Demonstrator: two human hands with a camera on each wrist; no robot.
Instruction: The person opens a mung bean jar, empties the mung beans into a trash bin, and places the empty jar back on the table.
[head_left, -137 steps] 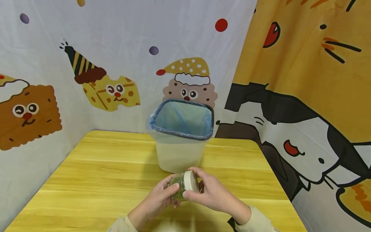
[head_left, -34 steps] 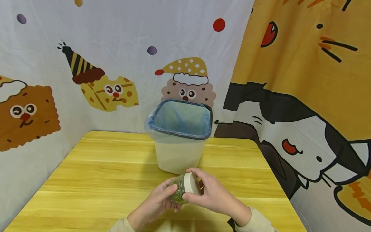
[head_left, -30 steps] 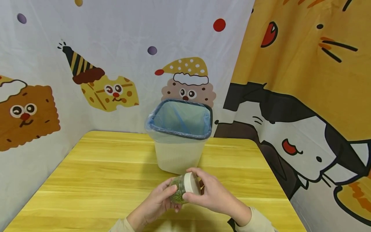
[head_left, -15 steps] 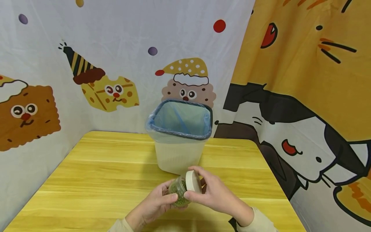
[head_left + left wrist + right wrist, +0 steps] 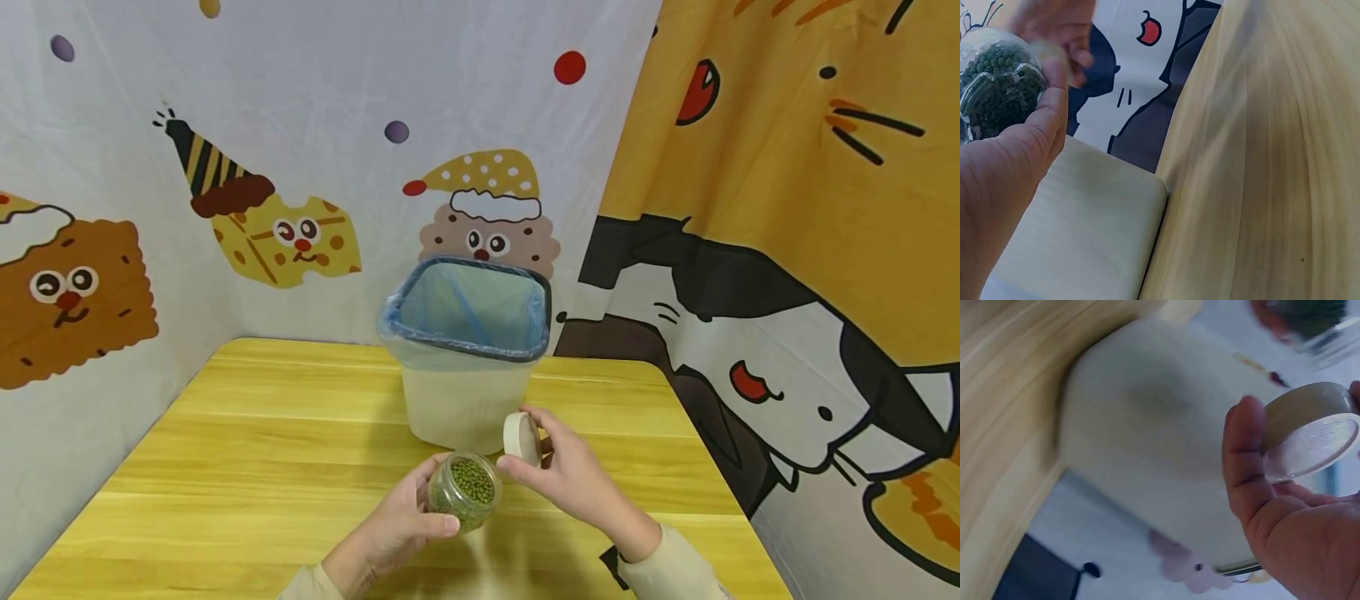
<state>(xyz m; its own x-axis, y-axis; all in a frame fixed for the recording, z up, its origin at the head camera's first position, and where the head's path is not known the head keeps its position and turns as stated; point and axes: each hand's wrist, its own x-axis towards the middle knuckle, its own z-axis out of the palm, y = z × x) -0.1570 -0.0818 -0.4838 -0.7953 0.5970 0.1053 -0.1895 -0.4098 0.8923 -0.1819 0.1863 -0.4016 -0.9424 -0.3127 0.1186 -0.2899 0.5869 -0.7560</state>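
In the head view my left hand (image 5: 397, 521) grips a small clear jar (image 5: 465, 492) of green beans, its mouth uncovered and tilted toward me. The beans (image 5: 999, 94) show through the jar wall in the left wrist view. My right hand (image 5: 570, 475) holds the jar's round cream lid (image 5: 521, 439) by its rim, apart from the jar and up to its right. The lid's pale inner face (image 5: 1313, 447) shows in the right wrist view, with the thumb on one edge. Some fingers of both hands are hidden behind what they hold.
Just beyond the hands, a pale bin (image 5: 465, 400) with a dark rim and a blue bag liner (image 5: 480, 308) stands on the yellow wood-grain table (image 5: 262, 450). Printed cartoon cloths (image 5: 315, 100) hang behind and to the right of the table.
The lid has come off the jar. My right hand has carried it up and to the right, while my left hand has tipped the jar's mouth upward, baring the beans.
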